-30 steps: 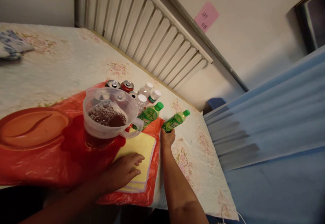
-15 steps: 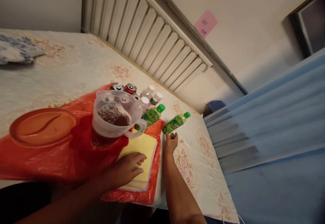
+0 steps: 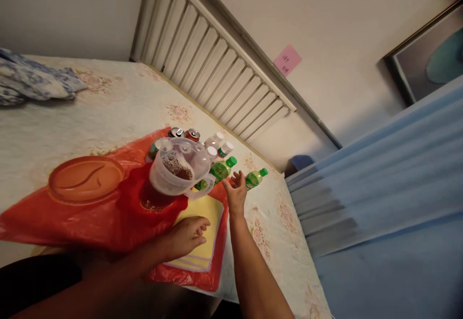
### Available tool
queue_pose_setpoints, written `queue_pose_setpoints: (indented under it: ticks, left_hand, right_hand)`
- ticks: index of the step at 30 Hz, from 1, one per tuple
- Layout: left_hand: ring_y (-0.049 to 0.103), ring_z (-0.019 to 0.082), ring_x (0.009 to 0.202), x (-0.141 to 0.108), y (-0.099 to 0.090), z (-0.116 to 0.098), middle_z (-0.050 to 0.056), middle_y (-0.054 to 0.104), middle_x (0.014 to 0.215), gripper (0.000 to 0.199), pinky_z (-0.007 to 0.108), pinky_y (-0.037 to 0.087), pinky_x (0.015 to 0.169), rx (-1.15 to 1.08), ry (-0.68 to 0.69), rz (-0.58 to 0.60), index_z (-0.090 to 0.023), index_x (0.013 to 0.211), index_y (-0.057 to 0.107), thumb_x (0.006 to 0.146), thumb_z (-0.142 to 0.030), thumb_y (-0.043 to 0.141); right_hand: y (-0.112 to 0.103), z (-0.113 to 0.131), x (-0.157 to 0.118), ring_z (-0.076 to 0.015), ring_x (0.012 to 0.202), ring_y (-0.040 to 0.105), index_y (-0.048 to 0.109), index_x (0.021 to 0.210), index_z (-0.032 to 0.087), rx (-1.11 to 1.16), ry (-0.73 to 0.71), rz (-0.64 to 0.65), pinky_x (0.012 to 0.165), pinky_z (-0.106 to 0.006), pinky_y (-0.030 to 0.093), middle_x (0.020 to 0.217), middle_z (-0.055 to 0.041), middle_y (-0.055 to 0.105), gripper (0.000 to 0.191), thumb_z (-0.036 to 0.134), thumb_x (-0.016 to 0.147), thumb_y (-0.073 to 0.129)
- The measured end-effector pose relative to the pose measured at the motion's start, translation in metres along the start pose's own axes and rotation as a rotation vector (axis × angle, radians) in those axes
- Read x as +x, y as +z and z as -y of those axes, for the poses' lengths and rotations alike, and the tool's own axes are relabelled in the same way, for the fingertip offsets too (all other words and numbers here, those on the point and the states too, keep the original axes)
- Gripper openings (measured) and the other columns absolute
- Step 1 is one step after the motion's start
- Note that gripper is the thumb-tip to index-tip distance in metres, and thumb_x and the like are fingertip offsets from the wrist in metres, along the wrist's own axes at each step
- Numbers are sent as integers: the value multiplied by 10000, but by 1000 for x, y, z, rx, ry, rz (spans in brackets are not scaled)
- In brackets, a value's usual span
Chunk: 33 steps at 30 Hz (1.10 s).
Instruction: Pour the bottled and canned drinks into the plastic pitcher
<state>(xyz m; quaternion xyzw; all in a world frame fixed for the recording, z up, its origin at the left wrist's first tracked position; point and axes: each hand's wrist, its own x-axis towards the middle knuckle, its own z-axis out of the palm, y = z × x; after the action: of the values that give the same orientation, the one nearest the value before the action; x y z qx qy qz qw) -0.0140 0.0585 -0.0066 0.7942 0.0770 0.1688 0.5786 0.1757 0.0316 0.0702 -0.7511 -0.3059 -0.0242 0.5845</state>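
My left hand [image 3: 190, 234] rests over a folded yellow cloth [image 3: 195, 258], its fingers loosely bent and apart, with nothing in them. Reaching forward, my right hand [image 3: 236, 194] is open with spread fingers. It sits between two green-capped drink bottles: one green bottle [image 3: 221, 169] ahead to its left, and another green bottle [image 3: 254, 179] partly hidden behind its fingers. Whether it touches either one I cannot tell. Left of it stands a clear plastic pitcher [image 3: 162, 184] of dark, foamy liquid, with its handle toward my right hand.
An orange round lid [image 3: 86, 179] lies on a red plastic sheet [image 3: 83, 227]. Behind the pitcher are drink cans [image 3: 193, 134] and white-capped bottles [image 3: 226, 149]. A radiator [image 3: 210, 53] lines the wall, a blue curtain [image 3: 361, 203] hangs right, and patterned fabric [image 3: 39, 80] lies far left.
My right hand has moved left and forward, from below the right green bottle to between the two bottles, its fingers spreading. My left hand stays over the cloth. The view has shifted slightly.
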Motion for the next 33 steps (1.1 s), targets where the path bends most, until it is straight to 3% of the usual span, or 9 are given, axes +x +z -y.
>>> queue_pose_setpoints:
  ticks: [6, 10, 16, 22, 24, 26, 30, 33]
  left_hand:
    - [632, 201, 886, -3, -8, -12, 72, 674, 1013, 368, 312, 524, 814, -49, -44, -11, -183, 1071, 606, 705, -204, 574]
    - [620, 208, 908, -5, -12, -17, 88, 670, 1044, 382, 337, 522, 856, -43, -32, -29, -180, 1083, 601, 702, -196, 573]
    - [614, 231, 1020, -4, -9, -7, 104, 645, 1172, 452, 375, 507, 930, -57, -18, -118, -204, 1196, 560, 746, -210, 594]
    - [407, 302, 1372, -2, -6, -6, 160, 426, 1493, 710, 474, 376, 1108, -100, -61, -193, -185, 1420, 385, 758, -271, 628]
    - [344, 309, 1419, -2, -8, -11, 152, 381, 1533, 781, 480, 318, 1150, -151, -55, -159, -186, 1451, 341, 742, -284, 655]
    - [407, 306, 1376, -3, -11, -15, 126, 436, 1500, 810, 458, 355, 1127, -241, -31, -74, -206, 1449, 339, 716, -276, 676]
    - [614, 241, 1082, -6, -16, -22, 28, 642, 1222, 684, 356, 515, 912, -387, -15, 141, -236, 1325, 469, 674, -247, 678]
    - [626, 214, 974, -8, -20, -25, 6, 671, 1088, 591, 320, 524, 844, -383, -27, 183, -215, 1211, 537, 642, -249, 691]
  right_hand:
    - [29, 19, 7, -251, 1011, 644, 548, 1269, 124, -169, -35, 0, 892, -371, 509, 1166, -150, 673, 754, 410, 614, 787]
    - [31, 27, 9, -241, 925, 662, 608, 1156, 140, -209, -43, -46, 858, -357, 519, 1035, -108, 713, 589, 398, 646, 752]
    - [-14, 46, 6, -240, 908, 669, 623, 1090, 150, -131, -46, -90, 822, -357, 538, 1001, -87, 713, 536, 425, 648, 750]
    - [-72, 67, -27, -235, 872, 690, 654, 1077, 187, 29, 7, 190, 728, -343, 575, 980, -48, 736, 471, 357, 659, 788]
    - [-82, 71, -46, -251, 930, 694, 660, 1109, 194, 122, 36, 313, 775, -368, 579, 1040, -62, 737, 483, 342, 672, 803]
    - [-86, 74, -65, -263, 986, 690, 667, 1121, 192, 199, 49, 402, 858, -399, 564, 1087, -80, 733, 489, 339, 680, 820]
    - [-83, 76, -94, -289, 1044, 681, 673, 1132, 191, 273, 70, 483, 933, -438, 538, 1116, -100, 730, 538, 390, 664, 849]
    - [-79, 76, -102, -288, 1075, 669, 673, 1145, 203, 273, 87, 518, 957, -428, 523, 1141, -95, 722, 554, 397, 658, 852]
